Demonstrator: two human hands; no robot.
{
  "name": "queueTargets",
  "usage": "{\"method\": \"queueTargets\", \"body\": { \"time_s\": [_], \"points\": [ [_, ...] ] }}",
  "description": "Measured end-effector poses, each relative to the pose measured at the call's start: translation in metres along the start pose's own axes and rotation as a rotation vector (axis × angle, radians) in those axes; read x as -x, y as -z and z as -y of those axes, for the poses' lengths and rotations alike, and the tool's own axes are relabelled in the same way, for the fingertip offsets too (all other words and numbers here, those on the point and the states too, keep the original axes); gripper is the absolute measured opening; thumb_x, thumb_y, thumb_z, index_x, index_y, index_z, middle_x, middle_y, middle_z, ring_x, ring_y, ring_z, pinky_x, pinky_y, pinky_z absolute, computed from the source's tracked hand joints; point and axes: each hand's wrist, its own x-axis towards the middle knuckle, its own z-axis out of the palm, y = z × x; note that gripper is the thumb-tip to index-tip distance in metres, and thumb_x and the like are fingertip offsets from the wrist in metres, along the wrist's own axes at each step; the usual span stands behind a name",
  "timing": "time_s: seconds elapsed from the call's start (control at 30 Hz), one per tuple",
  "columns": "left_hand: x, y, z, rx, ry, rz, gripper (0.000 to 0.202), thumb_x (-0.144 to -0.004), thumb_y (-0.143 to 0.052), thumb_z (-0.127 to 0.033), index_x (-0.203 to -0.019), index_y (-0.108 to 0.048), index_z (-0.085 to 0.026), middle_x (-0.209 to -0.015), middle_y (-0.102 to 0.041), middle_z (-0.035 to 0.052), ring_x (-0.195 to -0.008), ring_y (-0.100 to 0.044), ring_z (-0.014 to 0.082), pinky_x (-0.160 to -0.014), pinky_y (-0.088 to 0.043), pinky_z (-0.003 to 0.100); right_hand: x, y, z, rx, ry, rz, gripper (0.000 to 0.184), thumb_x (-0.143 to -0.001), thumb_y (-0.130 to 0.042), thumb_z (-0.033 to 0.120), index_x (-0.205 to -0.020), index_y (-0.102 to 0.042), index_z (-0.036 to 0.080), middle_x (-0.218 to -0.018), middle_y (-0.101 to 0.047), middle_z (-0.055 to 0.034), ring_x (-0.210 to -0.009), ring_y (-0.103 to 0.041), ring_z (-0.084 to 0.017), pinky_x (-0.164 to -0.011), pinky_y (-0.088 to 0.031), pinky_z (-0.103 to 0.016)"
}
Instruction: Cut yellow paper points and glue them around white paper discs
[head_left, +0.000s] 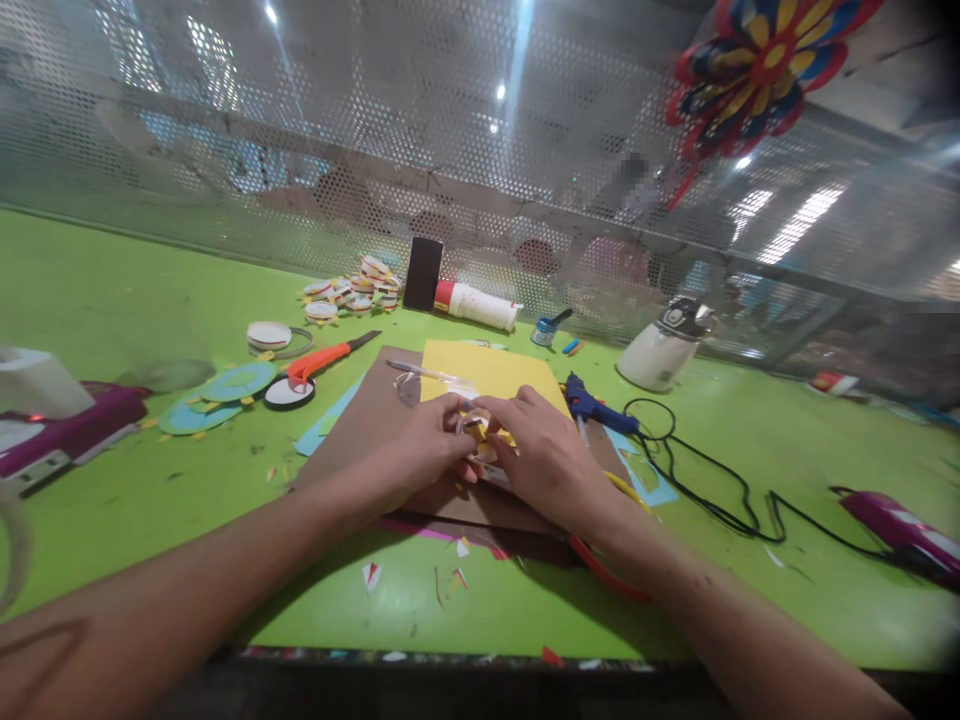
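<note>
My left hand (420,445) and my right hand (544,455) meet over a brown cardboard sheet (360,450) in the middle of the green table (112,290). Both hands have their fingers pinched together on a small yellow and white paper piece (480,428), mostly hidden by my fingers. A yellow paper sheet (491,370) lies on the cardboard just beyond my fingertips, with a pair of scissors (416,372) at its left edge. A blue glue gun (589,405) rests right of my right hand.
An orange utility knife (326,360), paper rings and discs (225,392) lie at left. A stack of round pieces (352,292), a dark phone (422,273), a glue bottle (476,303) and a white jug (664,350) stand along the mesh wall. Black cable (720,490) runs right.
</note>
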Motion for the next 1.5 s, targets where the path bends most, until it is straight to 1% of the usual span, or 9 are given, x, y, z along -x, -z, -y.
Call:
{"method": "queueTargets", "body": {
  "time_s": [0.2, 0.33, 0.47, 0.63, 0.73, 0.9, 1.1, 1.33, 1.5],
  "points": [
    [-0.001, 0.001, 0.001, -0.011, -0.004, 0.007, 0.026, -0.069, -0.053, -0.002, -0.091, -0.050, -0.015, -0.062, -0.059, -0.0021, -0.046, -0.059, 0.0113, -0.048, -0.049, 0.023, 0.000, 0.000, 0.001, 0.042, 0.061, 0.018, 0.028, -0.087, -0.055, 0.018, -0.114, -0.058, 0.012, -0.079, -0.064, -0.0088, -0.079, -0.045, -0.025, -0.067, -0.037, -0.034],
    [0.000, -0.001, -0.001, -0.021, -0.027, -0.001, 0.023, -0.068, -0.055, -0.002, -0.088, -0.051, -0.014, -0.061, -0.059, -0.0017, -0.048, -0.059, 0.0108, -0.050, -0.049, 0.022, 0.001, -0.001, 0.004, 0.096, 0.089, 0.005, 0.033, -0.088, -0.051, 0.014, -0.121, -0.055, 0.009, -0.080, -0.064, -0.0102, -0.079, -0.044, -0.025, -0.068, -0.037, -0.034],
    [-0.002, 0.001, 0.002, 0.046, -0.028, 0.030, 0.026, -0.067, -0.055, -0.003, -0.090, -0.051, -0.015, -0.066, -0.061, 0.0000, -0.050, -0.060, 0.0110, -0.051, -0.049, 0.023, 0.001, -0.004, 0.002, 0.086, 0.087, -0.022, 0.031, -0.091, -0.051, 0.019, -0.120, -0.056, 0.010, -0.078, -0.065, -0.0098, -0.076, -0.044, -0.024, -0.065, -0.037, -0.033],
    [-0.002, 0.004, 0.005, 0.104, -0.015, 0.085, 0.029, -0.069, -0.055, -0.008, -0.096, -0.050, -0.016, -0.069, -0.061, 0.0016, -0.048, -0.058, 0.0127, -0.047, -0.050, 0.026, 0.001, 0.001, 0.001, -0.073, 0.020, -0.105, 0.028, -0.089, -0.050, 0.012, -0.115, -0.059, 0.011, -0.082, -0.067, -0.0106, -0.077, -0.050, -0.024, -0.064, -0.042, -0.033],
    [0.000, 0.005, 0.002, 0.142, 0.016, 0.110, 0.030, -0.070, -0.056, -0.009, -0.099, -0.051, -0.014, -0.066, -0.061, 0.0023, -0.048, -0.057, 0.0124, -0.047, -0.051, 0.028, 0.001, 0.009, 0.002, -0.230, -0.067, -0.163, 0.034, -0.084, -0.053, 0.007, -0.118, -0.058, 0.012, -0.083, -0.067, -0.0078, -0.079, -0.056, -0.022, -0.068, -0.046, -0.033],
    [0.001, 0.007, -0.002, 0.191, 0.077, 0.112, 0.031, -0.070, -0.054, -0.006, -0.101, -0.052, -0.012, -0.067, -0.062, 0.0059, -0.049, -0.056, 0.0129, -0.050, -0.052, 0.030, 0.003, 0.008, -0.004, -0.406, -0.139, -0.267, 0.037, -0.083, -0.056, 0.008, -0.119, -0.056, 0.018, -0.082, -0.068, -0.0030, -0.081, -0.060, -0.019, -0.076, -0.049, -0.035],
    [-0.002, 0.009, -0.002, 0.222, 0.054, 0.092, 0.026, -0.072, -0.053, -0.004, -0.097, -0.056, -0.010, -0.082, -0.066, 0.0107, -0.061, -0.062, 0.0127, -0.054, -0.049, 0.022, 0.004, 0.007, -0.006, -0.214, 0.060, -0.280, 0.034, -0.089, -0.050, 0.009, -0.122, -0.053, 0.016, -0.084, -0.067, -0.0069, -0.082, -0.054, -0.022, -0.072, -0.049, -0.036],
    [0.000, 0.010, -0.006, 0.303, 0.031, 0.076, 0.015, -0.076, -0.060, -0.012, -0.090, -0.056, -0.013, -0.079, -0.063, 0.0040, -0.063, -0.062, 0.0115, -0.058, -0.049, 0.022, 0.009, 0.015, 0.000, 0.015, 0.353, -0.191, 0.034, -0.094, -0.045, 0.019, -0.127, -0.049, 0.011, -0.091, -0.067, -0.0111, -0.078, -0.051, -0.022, -0.068, -0.047, -0.036],
    [0.000, 0.008, -0.007, 0.361, 0.023, 0.026, 0.037, -0.065, -0.073, -0.009, -0.095, -0.054, -0.013, -0.076, -0.063, 0.0021, -0.060, -0.060, 0.0096, -0.060, -0.049, 0.023, 0.011, 0.014, -0.002, 0.037, 0.380, -0.173, 0.030, -0.095, -0.045, 0.019, -0.122, -0.052, 0.009, -0.088, -0.067, -0.0108, -0.077, -0.050, -0.022, -0.067, -0.046, -0.035]
  ]
}}
